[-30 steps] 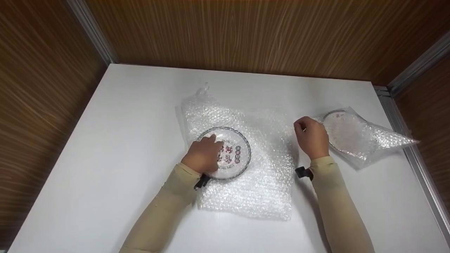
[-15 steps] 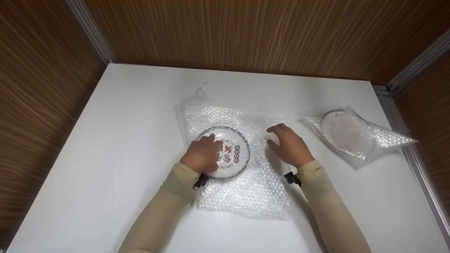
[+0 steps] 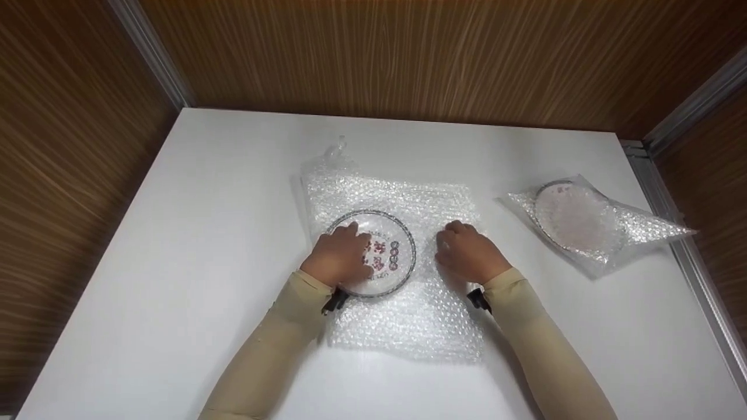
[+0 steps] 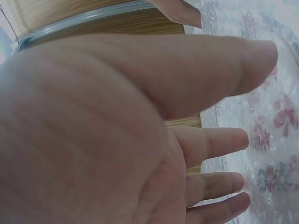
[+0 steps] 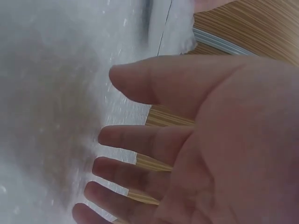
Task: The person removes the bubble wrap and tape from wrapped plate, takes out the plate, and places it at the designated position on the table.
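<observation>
Here, plate (image 3: 386,255) under the left hand (image 3: 338,255), right hand (image 3: 470,254) just beside, both loosely unclenched.

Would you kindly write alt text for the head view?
A person's left hand is over a round, dark-rimmed plate with red markings amid clear bubble wrap, the right hand over the wrap alongside. A second bubble-wrapped round plate lies right, on the white table.

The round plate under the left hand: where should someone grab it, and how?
The plate is probably best taken by its right rim, coming from the right with the right hand, thumb above, fingers below. It lies flat, and the left hand covers its left part, leaving the right edge free of hands. The bubble wrap around it might get pinched too.
</observation>
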Tool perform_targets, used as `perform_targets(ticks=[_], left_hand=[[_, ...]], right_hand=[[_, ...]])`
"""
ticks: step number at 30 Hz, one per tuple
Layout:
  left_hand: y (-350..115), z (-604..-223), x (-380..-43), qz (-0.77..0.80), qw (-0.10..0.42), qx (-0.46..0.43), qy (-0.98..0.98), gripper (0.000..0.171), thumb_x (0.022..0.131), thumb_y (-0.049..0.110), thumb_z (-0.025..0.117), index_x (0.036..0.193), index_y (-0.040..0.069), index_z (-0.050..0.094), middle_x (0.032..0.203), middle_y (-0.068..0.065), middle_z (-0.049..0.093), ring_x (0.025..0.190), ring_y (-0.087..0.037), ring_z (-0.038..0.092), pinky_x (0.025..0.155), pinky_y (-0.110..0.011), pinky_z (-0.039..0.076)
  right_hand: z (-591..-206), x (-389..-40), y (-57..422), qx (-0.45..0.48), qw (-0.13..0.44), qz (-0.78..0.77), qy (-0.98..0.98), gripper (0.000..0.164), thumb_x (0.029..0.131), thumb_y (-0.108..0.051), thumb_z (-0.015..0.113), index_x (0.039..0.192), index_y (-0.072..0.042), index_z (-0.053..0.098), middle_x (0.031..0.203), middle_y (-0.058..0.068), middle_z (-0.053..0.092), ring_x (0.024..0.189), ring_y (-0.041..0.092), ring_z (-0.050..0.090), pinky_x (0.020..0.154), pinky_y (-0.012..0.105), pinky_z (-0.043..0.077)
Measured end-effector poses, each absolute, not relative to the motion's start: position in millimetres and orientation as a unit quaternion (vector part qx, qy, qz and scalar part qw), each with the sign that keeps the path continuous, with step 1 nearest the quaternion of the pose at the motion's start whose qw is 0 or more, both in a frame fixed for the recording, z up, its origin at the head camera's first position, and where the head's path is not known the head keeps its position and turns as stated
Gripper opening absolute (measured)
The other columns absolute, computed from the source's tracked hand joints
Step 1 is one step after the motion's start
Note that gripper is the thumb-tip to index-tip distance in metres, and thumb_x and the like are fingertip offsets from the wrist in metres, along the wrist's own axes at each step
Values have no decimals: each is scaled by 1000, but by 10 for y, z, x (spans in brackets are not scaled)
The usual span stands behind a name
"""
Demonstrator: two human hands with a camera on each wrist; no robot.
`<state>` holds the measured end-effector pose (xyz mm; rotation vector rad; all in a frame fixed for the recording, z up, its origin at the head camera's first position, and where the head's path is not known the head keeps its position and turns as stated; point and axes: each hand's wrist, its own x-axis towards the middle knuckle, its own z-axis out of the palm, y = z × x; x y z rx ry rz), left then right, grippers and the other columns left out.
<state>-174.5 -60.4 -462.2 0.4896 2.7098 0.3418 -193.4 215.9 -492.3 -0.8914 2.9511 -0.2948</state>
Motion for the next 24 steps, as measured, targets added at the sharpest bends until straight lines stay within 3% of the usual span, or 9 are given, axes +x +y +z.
perform_targets(ticks=[5, 12, 18, 21, 24], left_hand=[[-591, -4621, -1747, 127, 180, 166, 961, 68, 90, 31, 73, 148, 2, 52, 159, -26, 39, 142, -45, 42, 111, -62, 39], [-558, -4627, -1660, 134, 168, 165, 962, 62, 92, 32, 72, 144, 2, 56, 152, -25, 46, 136, -44, 47, 107, -61, 43], [-387, -4608, -1564, 153, 124, 241, 950, 46, 93, 40, 71, 124, 6, 66, 124, -15, 63, 113, -34, 60, 89, -50, 54], [-244, -4649, -1529, 138, 93, 276, 947, 42, 93, 45, 72, 115, 8, 69, 108, -9, 64, 98, -29, 62, 76, -45, 55], [-92, -4713, -1487, 109, 66, 290, 948, 42, 92, 48, 74, 109, 9, 70, 103, -8, 63, 93, -27, 61, 73, -42, 54]], right_hand=[[-4914, -1932, 2116, -271, 16, -91, 958, 17, 96, -10, 59, 92, 5, 68, 114, 29, 67, 99, 48, 64, 76, 60, 59], [-4989, -1887, 2105, -291, 10, -64, 954, 25, 90, -13, 68, 96, 9, 59, 106, 29, 64, 99, 47, 64, 81, 58, 58], [-4998, -1877, 2082, -247, 31, -74, 966, 29, 87, -16, 69, 98, 10, 62, 118, 31, 62, 106, 51, 62, 79, 59, 58], [-4986, -1890, 2065, -234, 34, -66, 969, 27, 85, -16, 68, 96, 9, 64, 120, 30, 62, 108, 50, 61, 79, 59, 58], [-4990, -1896, 2049, -228, 35, -57, 971, 28, 85, -16, 68, 97, 9, 66, 119, 29, 62, 108, 49, 61, 78, 58, 59]])
